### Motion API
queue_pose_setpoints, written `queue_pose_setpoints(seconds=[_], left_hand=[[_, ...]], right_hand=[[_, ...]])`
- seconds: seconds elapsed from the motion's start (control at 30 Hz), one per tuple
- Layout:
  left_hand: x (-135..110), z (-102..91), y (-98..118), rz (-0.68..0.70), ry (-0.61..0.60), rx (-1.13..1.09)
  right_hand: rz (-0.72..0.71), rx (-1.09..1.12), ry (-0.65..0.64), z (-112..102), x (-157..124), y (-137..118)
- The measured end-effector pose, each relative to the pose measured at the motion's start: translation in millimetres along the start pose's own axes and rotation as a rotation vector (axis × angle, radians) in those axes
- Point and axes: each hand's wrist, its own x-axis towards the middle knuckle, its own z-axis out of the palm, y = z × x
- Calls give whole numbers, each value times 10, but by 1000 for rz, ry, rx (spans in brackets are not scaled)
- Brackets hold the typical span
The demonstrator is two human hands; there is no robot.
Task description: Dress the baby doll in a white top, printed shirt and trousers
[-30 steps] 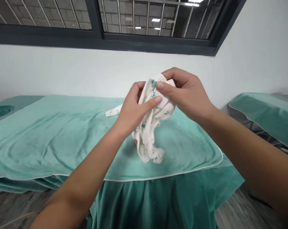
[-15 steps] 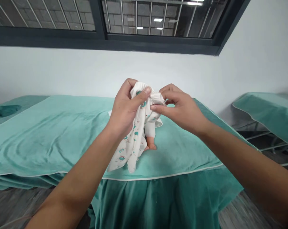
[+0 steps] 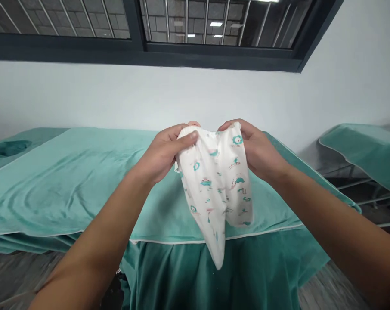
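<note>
A small white baby garment (image 3: 219, 189) printed with teal and pink figures hangs in front of me, held up by its top edge. My left hand (image 3: 161, 153) pinches the left corner of that edge between thumb and fingers. My right hand (image 3: 258, 148) grips the right corner, its fingers behind the cloth. The garment's two leg-like parts hang down over the front edge of the teal towel (image 3: 69, 185) that covers the table. A bit of pink shows just above the cloth between my hands; I cannot make out what it is.
The table has a dark teal skirt (image 3: 182, 275) below the towel. A second teal-covered table (image 3: 366, 155) stands at the right, a dark teal cloth (image 3: 6, 147) lies far left. A white wall and a barred window (image 3: 214, 26) are behind.
The bunched garment has been spread out between my hands and now hangs flat and lower. The doll leg seen below it half a second ago is hidden.
</note>
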Motion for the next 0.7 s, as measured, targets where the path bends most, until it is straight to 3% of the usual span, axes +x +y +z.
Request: queue_pose_setpoints(seconds=[0.17,0.27,0.37,0.5,0.57,0.7], left_hand=[[69,-20,-64,65,132,-180],[55,0,-89,27,108,-155],[-4,70,-88,-71,-71,105],[-76,159,-81,-175,-379,474],[-94,176,-107,-175,-392,416],[-92,184,-228,-193,-263,2]], right_hand=[[102,-3,-149,-107,-39,82],[41,127,9,-136,-45,133],[23,247,148,-108,-40,206],[146,278,176,-35,-45,300],[185,317,193,-9,-52,340],[231,455,198,25,-71,435]])
